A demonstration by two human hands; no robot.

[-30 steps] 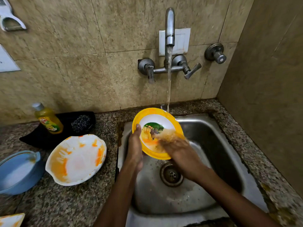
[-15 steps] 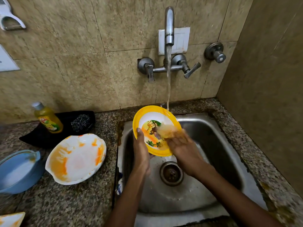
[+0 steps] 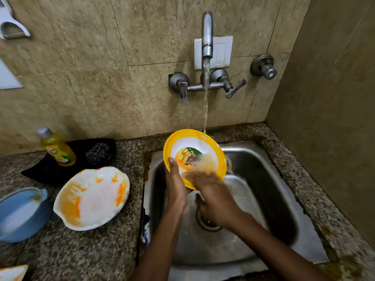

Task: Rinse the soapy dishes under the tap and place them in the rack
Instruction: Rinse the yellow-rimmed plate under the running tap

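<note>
While the right hand (image 3: 215,199) has slid down from the middle of the yellow-rimmed bowl (image 3: 194,157) to its lower edge since half a second ago, its fingers lie spread and flat there (blurred). The left hand (image 3: 176,185) stays clamped on the bowl's left rim, thumb inside, holding it tilted over the sink (image 3: 284,199). More of the bowl's printed picture now shows. On the surface (image 3: 101,250) to the left sit a stained white plate (image 3: 91,197) and a yellow soap bottle (image 3: 57,148); its label is unreadable. Farthest, water from the tap (image 3: 207,35) strikes the bowl's upper rim.
</note>
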